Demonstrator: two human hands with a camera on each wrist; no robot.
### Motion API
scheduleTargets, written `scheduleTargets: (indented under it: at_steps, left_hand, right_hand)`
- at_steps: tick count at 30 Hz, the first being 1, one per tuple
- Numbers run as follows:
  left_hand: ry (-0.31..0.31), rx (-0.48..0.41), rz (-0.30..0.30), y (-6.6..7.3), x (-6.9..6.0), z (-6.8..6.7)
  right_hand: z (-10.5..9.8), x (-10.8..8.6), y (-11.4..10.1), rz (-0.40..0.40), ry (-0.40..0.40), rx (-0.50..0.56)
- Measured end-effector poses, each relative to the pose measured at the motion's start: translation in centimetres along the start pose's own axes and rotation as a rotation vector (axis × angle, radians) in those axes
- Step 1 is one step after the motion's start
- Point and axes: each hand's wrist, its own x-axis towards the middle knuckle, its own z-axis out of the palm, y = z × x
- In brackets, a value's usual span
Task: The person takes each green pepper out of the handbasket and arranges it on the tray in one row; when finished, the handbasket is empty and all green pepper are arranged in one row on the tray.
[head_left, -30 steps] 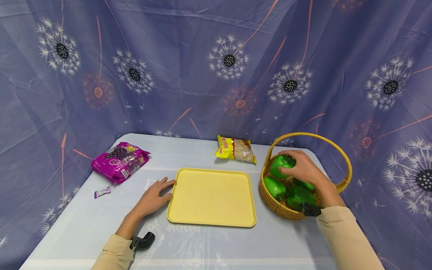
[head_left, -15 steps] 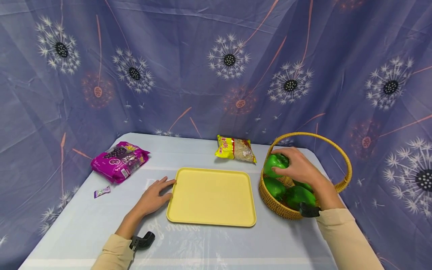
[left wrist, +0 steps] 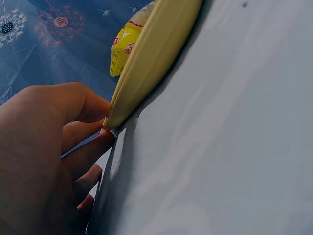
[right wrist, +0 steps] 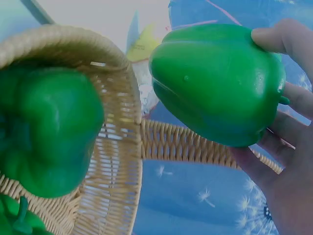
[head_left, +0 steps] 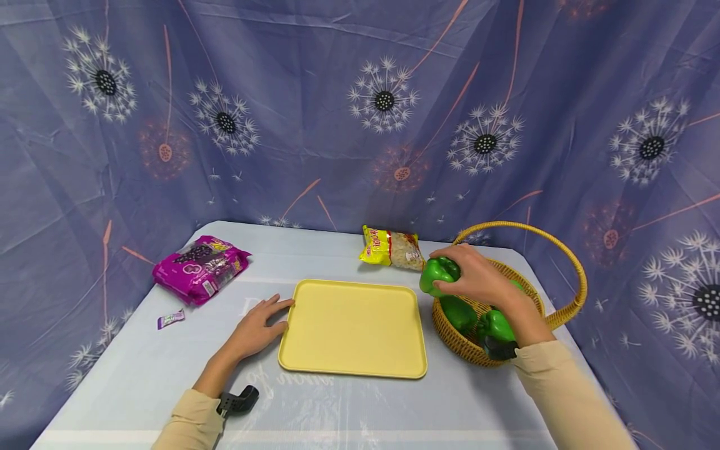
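Observation:
My right hand grips a green bell pepper above the left rim of a wicker basket. In the right wrist view the thumb presses one side of the held bell pepper and fingers wrap its stem end. Other green bell peppers lie in the basket, partly covered by the right arm. On the left, my left hand rests on the table with its fingertips touching the left edge of a yellow tray. The left wrist view shows relaxed fingers against the tray's rim.
Behind the tray lies a yellow snack bag. A purple package and a small wrapped candy are at the left. The basket's tall handle arches up at the right. A patterned cloth hangs behind the table.
My right hand has lifted the green bell pepper from inside the basket and carried it left, over the basket's rim. The left hand and tray have stayed in place.

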Motion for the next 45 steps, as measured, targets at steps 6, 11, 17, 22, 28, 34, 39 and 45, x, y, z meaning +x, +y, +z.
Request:
scheduleTargets:
  at_steps: [6, 11, 17, 22, 28, 34, 39, 45]
  left_hand:
    - [-0.003, -0.003, -0.017, 0.1, 0.0, 0.0]
    - [-0.003, 0.002, -0.017, 0.2, 0.0, -0.1]
    - [-0.007, 0.008, -0.017, 0.1, 0.0, -0.1]
    - [-0.007, 0.006, -0.014, 0.2, 0.0, 0.0]
    - [-0.005, 0.004, -0.008, 0.0, 0.1, 0.0]
    - [-0.003, 0.0, -0.004, 0.0, 0.1, 0.1]
    - [0.008, -0.002, 0.007, 0.0, 0.0, -0.1]
    - [0.018, -0.007, 0.027, 0.0, -0.2, -0.1]
  right_hand:
    - [0.8, 1.1, -0.5, -0.024, -0.006, -0.015]
    - [1.5, 2.0, -0.9, -0.029, -0.032, 0.003]
    - [2.3, 2.9, -1.4, -0.034, -0.055, 0.004]
    - [2.9, 3.8, -1.9, -0.05, -0.072, 0.021]
    - [3.8, 5.1, -2.5, -0.084, -0.097, 0.021]
    - [4.7, 6.3, -2.8, -0.093, -0.114, 0.016]
    - [5.5, 7.1, -3.1, -0.087, -0.122, 0.006]
    - [6.4, 8.4, -3.9, -0.088, -0.138, -0.024]
